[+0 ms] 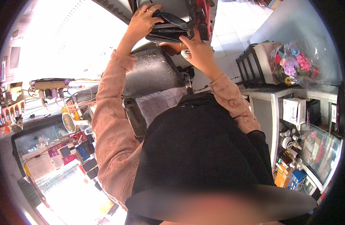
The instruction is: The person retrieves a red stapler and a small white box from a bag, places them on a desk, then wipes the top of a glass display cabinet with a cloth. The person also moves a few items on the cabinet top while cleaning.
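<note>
Partly, fingers (152, 10) cover a black bag (168, 34); unclear inside.

Black bag (165, 37), 12 o'clock: smooth, leather-like, faint sheen; zip pull (189, 33) of metallic look. Finger rings (150, 11), above: shiny, gold-toned metal. Padded grey surface (152, 69), 11 o'clock: glossy, speckled. Floor tiles (223, 43), 1 o'clock: smooth, pale. Flower wrapping (311, 50), 2 o'clock: clear, crinkled, shiny plastic. Box (291, 112), 3 o'clock: smooth white card. Headscarf (202, 146), 5 o'clock: matt black cloth. Left sleeve (114, 138), 8 o'clock: pink cloth, raised pattern.
</note>
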